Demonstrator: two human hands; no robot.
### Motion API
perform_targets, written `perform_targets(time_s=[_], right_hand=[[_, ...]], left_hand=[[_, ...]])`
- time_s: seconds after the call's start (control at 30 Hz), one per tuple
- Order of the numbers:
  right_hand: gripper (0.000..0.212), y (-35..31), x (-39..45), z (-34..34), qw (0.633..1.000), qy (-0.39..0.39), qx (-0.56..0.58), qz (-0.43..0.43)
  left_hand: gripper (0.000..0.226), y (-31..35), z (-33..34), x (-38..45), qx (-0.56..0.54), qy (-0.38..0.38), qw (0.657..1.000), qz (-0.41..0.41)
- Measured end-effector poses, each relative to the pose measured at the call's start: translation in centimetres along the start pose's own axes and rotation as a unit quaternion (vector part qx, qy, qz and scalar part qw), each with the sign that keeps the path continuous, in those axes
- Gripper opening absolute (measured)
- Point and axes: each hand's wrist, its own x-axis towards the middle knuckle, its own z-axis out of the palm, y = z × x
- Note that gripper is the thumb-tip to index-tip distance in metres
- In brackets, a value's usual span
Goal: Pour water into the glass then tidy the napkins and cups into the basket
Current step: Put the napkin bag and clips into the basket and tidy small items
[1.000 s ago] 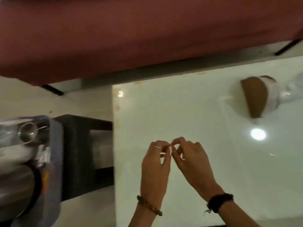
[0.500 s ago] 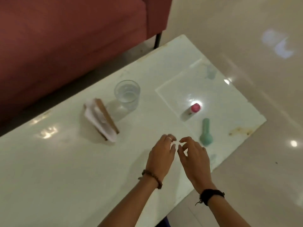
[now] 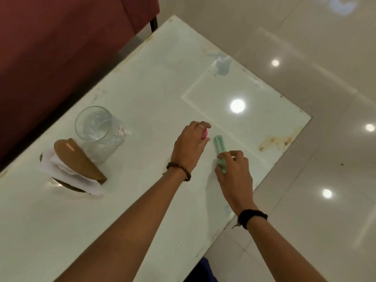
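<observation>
A clear glass [image 3: 99, 131] with some water stands on the white table [image 3: 142, 88] at the left. Beside it sits a brown wooden napkin holder [image 3: 79, 159] with white napkins [image 3: 67, 171] in it. My left hand [image 3: 191, 143] curls round a small pink-capped bottle [image 3: 204, 135], mostly hidden under the fingers. My right hand [image 3: 234, 171] grips the lower end of a pale green tube-shaped item [image 3: 219, 146] lying on the table. No basket shows.
A dark red sofa [image 3: 61, 37] runs along the table's far side. The table's right edge and corner [image 3: 305, 119] border a glossy tiled floor [image 3: 325, 180]. A rusty stain [image 3: 274, 142] marks the table near that corner.
The view swung right along the table. Both hands moved forward from mid-air over the table; the left closed on the pink-capped bottle, the right on the green item.
</observation>
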Motion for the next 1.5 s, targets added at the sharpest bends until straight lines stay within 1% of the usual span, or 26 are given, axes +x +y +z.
perform_targets(time_s=[0.1, 0.2, 0.3, 0.4, 0.5, 0.6, 0.67, 0.77, 0.83, 0.93, 1.0, 1.03, 1.1, 1.13, 1.17, 1.2, 1.27, 1.33, 1.4, 1.5], right_hand=[[0.022, -1.3, -1.5, -0.2, 0.995, 0.027, 0.091, -0.013], [0.022, -3.7, -3.8, -0.2, 0.986, 0.075, 0.144, -0.040], [0.021, -6.9, -6.5, 0.3, 0.976, 0.075, 0.195, -0.063], [0.021, -10.6, -9.5, 1.3, 0.968, 0.057, 0.219, -0.108], [0.023, -15.2, -13.1, 3.4, 0.958, 0.021, 0.222, -0.182], [0.024, -20.1, -17.6, 6.0, 0.943, -0.020, 0.230, -0.241], [0.024, -23.7, -21.7, 8.5, 0.932, -0.049, 0.238, -0.271], [0.028, -28.7, -28.2, 12.3, 0.914, -0.104, 0.239, -0.309], [0.035, -32.3, -33.4, 15.1, 0.895, -0.154, 0.236, -0.345], [0.043, -37.2, -41.3, 19.1, 0.857, -0.245, 0.227, -0.393], [0.040, -40.2, -46.6, 21.9, 0.824, -0.306, 0.210, -0.428], [0.038, -41.5, -48.5, 23.0, 0.807, -0.336, 0.201, -0.442], [0.033, -44.3, -52.7, 25.7, 0.766, -0.398, 0.178, -0.472], [0.031, -45.4, -54.4, 27.1, 0.750, -0.421, 0.164, -0.483], [0.030, -46.3, -55.8, 28.4, 0.740, -0.436, 0.144, -0.491], [0.030, -47.1, -56.7, 29.6, 0.736, -0.443, 0.119, -0.498], [0.030, -48.3, -58.4, 32.0, 0.736, -0.430, 0.049, -0.521], [0.029, -49.2, -59.4, 34.0, 0.739, -0.370, -0.019, -0.563], [0.029, -50.0, -59.8, 35.5, 0.739, -0.312, -0.065, -0.594], [0.029, -51.0, -59.9, 37.3, 0.736, -0.259, -0.115, -0.615]], left_hand=[[0.029, -0.2, -1.3, -2.6, -0.045, 0.060, 0.997, -0.017], [0.035, -0.5, -3.6, -6.3, -0.110, 0.126, 0.984, -0.059], [0.035, -1.4, -7.1, -10.9, -0.176, 0.203, 0.958, -0.103], [0.041, -2.9, -10.5, -15.7, -0.204, 0.263, 0.934, -0.130], [0.050, -5.5, -13.8, -21.5, -0.203, 0.311, 0.914, -0.161], [0.050, -8.6, -16.8, -27.9, -0.194, 0.348, 0.899, -0.184], [0.049, -11.2, -19.2, -33.3, -0.184, 0.381, 0.882, -0.207], [0.048, -14.6, -22.6, -41.6, -0.190, 0.442, 0.838, -0.256], [0.042, -16.9, -25.3, -47.9, -0.173, 0.485, 0.809, -0.284], [0.036, -20.6, -28.9, -57.1, -0.069, 0.538, 0.773, -0.329], [0.037, -23.4, -30.9, -63.3, -0.001, 0.545, 0.750, -0.375], [0.038, -24.7, -31.6, -65.8, 0.015, 0.543, 0.742, -0.392], [0.036, -27.2, -33.0, -70.9, 0.002, 0.548, 0.719, -0.427], [0.033, -28.4, -33.3, -73.0, -0.015, 0.543, 0.713, -0.443], [0.032, -29.5, -33.5, -74.8, -0.021, 0.534, 0.712, -0.456], [0.031, -30.5, -33.4, -75.9, -0.012, 0.522, 0.718, -0.461], [0.029, -32.5, -32.9, -77.8, 0.016, 0.487, 0.735, -0.471], [0.021, -33.9, -32.2, -78.2, 0.005, 0.446, 0.745, -0.497], [0.014, -34.7, -31.6, -77.7, -0.017, 0.438, 0.740, -0.510], [0.017, -35.2, -31.6, -76.8, -0.045, 0.452, 0.728, -0.514]])
